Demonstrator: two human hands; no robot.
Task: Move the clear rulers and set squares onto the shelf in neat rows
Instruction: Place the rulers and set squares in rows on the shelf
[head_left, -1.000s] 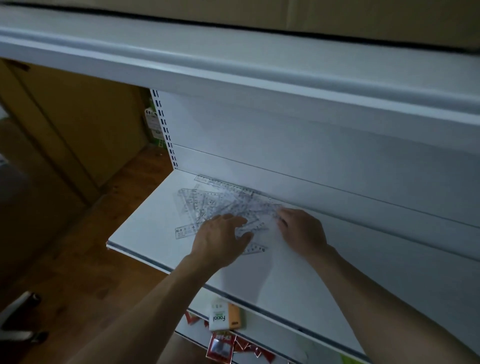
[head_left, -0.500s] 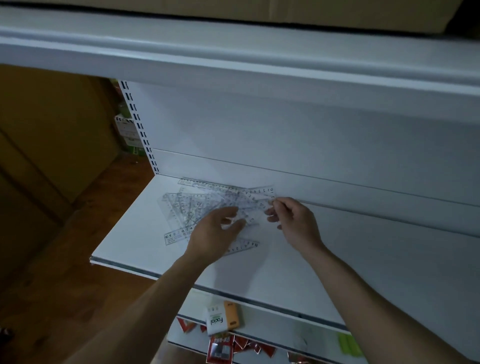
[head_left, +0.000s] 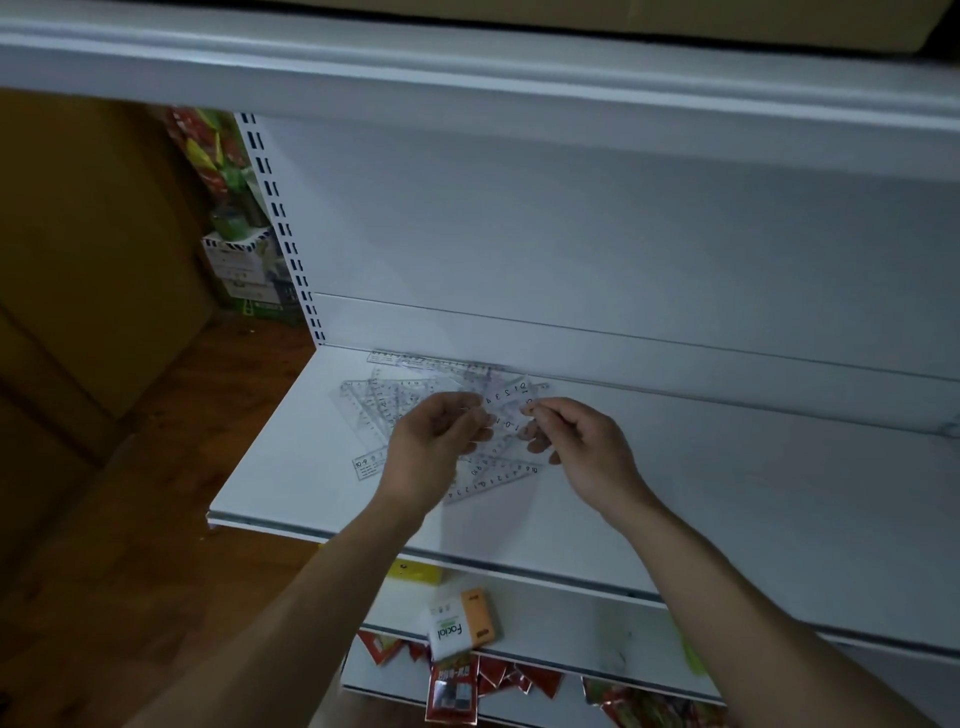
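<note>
Ruler (head_left: 505, 394) now raised off pile (head_left: 382, 401) — left hand (head_left: 436, 447), right hand (head_left: 587, 447) pinching it.

Ruler pile (head_left: 387, 402) fills shelf (head_left: 727, 493) left; right free

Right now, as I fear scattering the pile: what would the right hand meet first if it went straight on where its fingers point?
The right hand pinches a clear ruler and points up-left; it would likely push into the pile of rulers first, then the back panel. Depth is unclear.
</note>
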